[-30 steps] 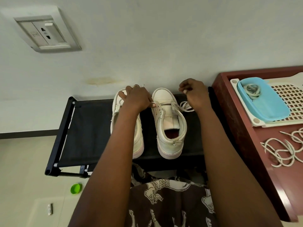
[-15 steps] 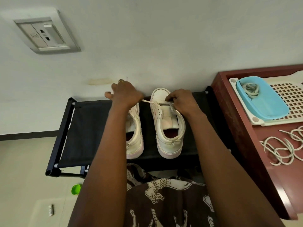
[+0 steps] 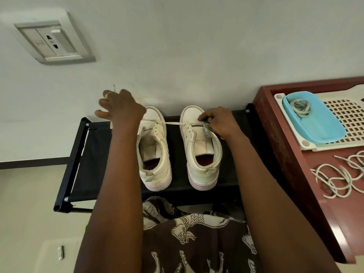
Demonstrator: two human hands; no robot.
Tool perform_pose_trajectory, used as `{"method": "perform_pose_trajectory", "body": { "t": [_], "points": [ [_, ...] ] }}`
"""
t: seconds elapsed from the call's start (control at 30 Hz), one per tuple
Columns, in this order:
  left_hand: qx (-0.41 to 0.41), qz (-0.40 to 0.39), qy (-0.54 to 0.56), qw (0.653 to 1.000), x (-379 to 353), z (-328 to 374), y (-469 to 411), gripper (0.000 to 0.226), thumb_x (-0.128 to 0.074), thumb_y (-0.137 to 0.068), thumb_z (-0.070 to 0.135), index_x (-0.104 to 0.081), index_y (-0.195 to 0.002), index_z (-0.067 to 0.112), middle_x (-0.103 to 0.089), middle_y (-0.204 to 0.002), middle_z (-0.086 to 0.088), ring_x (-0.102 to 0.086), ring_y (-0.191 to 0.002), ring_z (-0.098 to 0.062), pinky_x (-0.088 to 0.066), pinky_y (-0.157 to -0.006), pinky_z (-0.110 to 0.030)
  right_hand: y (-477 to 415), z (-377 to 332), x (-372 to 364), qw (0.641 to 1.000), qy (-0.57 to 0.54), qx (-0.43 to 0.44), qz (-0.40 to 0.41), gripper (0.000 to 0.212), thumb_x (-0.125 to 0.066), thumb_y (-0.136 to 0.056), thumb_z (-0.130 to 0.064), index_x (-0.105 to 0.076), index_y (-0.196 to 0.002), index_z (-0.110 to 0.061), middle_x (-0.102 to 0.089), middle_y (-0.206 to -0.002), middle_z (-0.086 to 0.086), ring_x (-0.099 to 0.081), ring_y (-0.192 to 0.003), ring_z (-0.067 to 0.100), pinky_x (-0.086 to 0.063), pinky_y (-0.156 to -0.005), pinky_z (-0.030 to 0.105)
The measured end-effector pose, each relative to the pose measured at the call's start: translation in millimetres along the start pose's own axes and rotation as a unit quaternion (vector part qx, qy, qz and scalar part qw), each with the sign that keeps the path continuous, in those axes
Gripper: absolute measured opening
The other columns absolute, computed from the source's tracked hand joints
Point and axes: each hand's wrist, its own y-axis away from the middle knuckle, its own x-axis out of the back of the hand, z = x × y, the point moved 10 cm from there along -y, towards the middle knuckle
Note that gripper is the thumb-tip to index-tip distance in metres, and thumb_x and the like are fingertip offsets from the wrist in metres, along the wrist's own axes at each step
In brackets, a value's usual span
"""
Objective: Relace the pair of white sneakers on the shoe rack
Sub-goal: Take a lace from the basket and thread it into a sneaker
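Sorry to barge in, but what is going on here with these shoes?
A person is lacing white sneakers standing side by side on a black shoe rack. The left hand holds a white lace taut, stretched from the toe-end eyelets of the sneaker nearer the red table across the other sneaker. The right hand pinches the lace at that eyelet row's other side. Only this first row looks threaded; the other sneaker shows no lace of its own. Spare laces lie on the red table.

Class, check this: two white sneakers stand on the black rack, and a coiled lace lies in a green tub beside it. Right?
Not quite. The head view shows the tub is blue, not green. The coiled lace does lie in it, and the sneakers stand on the black rack.
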Motion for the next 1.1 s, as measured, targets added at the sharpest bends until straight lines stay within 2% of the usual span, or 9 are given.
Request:
{"method": "perform_pose_trajectory", "body": {
  "t": [0.2,0.37,0.5,0.7,0.83,0.9,0.97,1.03,1.1],
  "points": [
    [-0.205,-0.162,-0.093,0.961,-53.7,66.9,35.8,0.038,-0.066,-0.081,0.044,-0.061,-0.118,0.038,-0.034,-0.137,-0.009,-0.02,-0.132,-0.035,-0.009,-0.109,-0.055,4.9,17.7,42.4,0.993,-0.09,-0.038,0.062,0.021,-0.055,-0.086,0.006,-0.069,-0.1,0.0,-0.068,-0.104,0.011,-0.06,-0.097,0.017,-0.043,-0.084,0.021],
    [-0.244,-0.157,-0.088,0.953,-67.9,81.2,47.2,0.021,-0.07,-0.078,0.045,-0.071,-0.097,0.036,-0.043,-0.123,-0.003,-0.027,-0.126,-0.03,-0.01,-0.108,-0.053,11.6,22.8,19.6,0.994,0.037,-0.056,-0.083,0.02,-0.069,-0.08,-0.01,-0.071,-0.099,-0.005,-0.068,-0.096,0.008,-0.061,-0.09,0.019,-0.045,-0.074,0.024],
    [-0.238,-0.148,-0.082,0.956,-69.6,79.8,46.8,0.016,-0.069,-0.08,0.043,-0.071,-0.094,0.036,-0.043,-0.123,-0.002,-0.028,-0.126,-0.03,-0.011,-0.107,-0.053,12.7,22.4,15.8,0.995,0.048,-0.065,-0.066,0.01,-0.065,-0.083,-0.017,-0.064,-0.084,-0.007,-0.06,-0.077,0.006,-0.053,-0.073,0.017,-0.038,-0.055,0.021],
    [-0.229,-0.159,-0.088,0.956,-74.4,77.0,44.0,0.016,-0.066,-0.083,0.04,-0.07,-0.097,0.033,-0.042,-0.126,-0.004,-0.027,-0.127,-0.031,-0.012,-0.107,-0.051,21.1,19.3,78.7,0.979,0.137,-0.059,0.141,0.012,-0.048,-0.093,-0.018,-0.05,-0.103,-0.011,-0.054,-0.092,0.01,-0.053,-0.084,0.026,-0.039,-0.07,0.032],
    [-0.225,-0.166,-0.081,0.957,-76.1,76.2,44.2,0.016,-0.065,-0.083,0.039,-0.07,-0.097,0.031,-0.042,-0.126,-0.005,-0.027,-0.128,-0.031,-0.013,-0.106,-0.05,57.3,22.7,148.9,0.913,0.069,-0.128,0.38,0.024,-0.039,-0.095,-0.012,-0.052,-0.115,-0.008,-0.059,-0.101,0.015,-0.051,-0.097,0.027,-0.028,-0.069,0.027],
    [-0.225,-0.164,-0.08,0.957,-76.6,76.6,43.8,0.017,-0.065,-0.084,0.038,-0.069,-0.098,0.031,-0.042,-0.126,-0.005,-0.027,-0.128,-0.032,-0.013,-0.106,-0.05,67.3,30.3,165.4,0.887,0.041,-0.155,0.434,0.029,-0.039,-0.093,-0.011,-0.058,-0.114,-0.011,-0.064,-0.108,0.013,-0.053,-0.105,0.028,-0.028,-0.069,0.028],
    [-0.224,-0.163,-0.079,0.958,-77.2,76.4,43.4,0.017,-0.065,-0.084,0.038,-0.069,-0.099,0.03,-0.042,-0.126,-0.006,-0.027,-0.127,-0.032,-0.013,-0.106,-0.05,54.9,42.4,160.3,0.903,-0.037,-0.157,0.399,0.028,-0.042,-0.089,-0.008,-0.065,-0.105,-0.012,-0.067,-0.104,0.012,-0.059,-0.099,0.027,-0.039,-0.075,0.026],
    [-0.223,-0.165,-0.074,0.958,-77.9,76.1,43.4,0.019,-0.065,-0.084,0.038,-0.069,-0.099,0.029,-0.042,-0.125,-0.006,-0.028,-0.127,-0.032,-0.015,-0.105,-0.049,33.3,54.4,129.6,0.933,-0.179,-0.175,0.258,0.023,-0.045,-0.089,-0.003,-0.063,-0.087,-0.016,-0.065,-0.093,0.012,-0.063,-0.076,0.023,-0.055,-0.069,0.031],
    [-0.221,-0.173,-0.06,0.958,-78.3,75.7,44.2,0.021,-0.064,-0.083,0.037,-0.07,-0.1,0.026,-0.042,-0.125,-0.006,-0.028,-0.126,-0.032,-0.016,-0.104,-0.048,29.6,51.3,87.7,0.944,-0.235,-0.223,0.068,0.021,-0.046,-0.09,0.004,-0.061,-0.092,-0.011,-0.059,-0.088,0.011,-0.058,-0.068,0.016,-0.052,-0.055,0.028]
  ]
}}
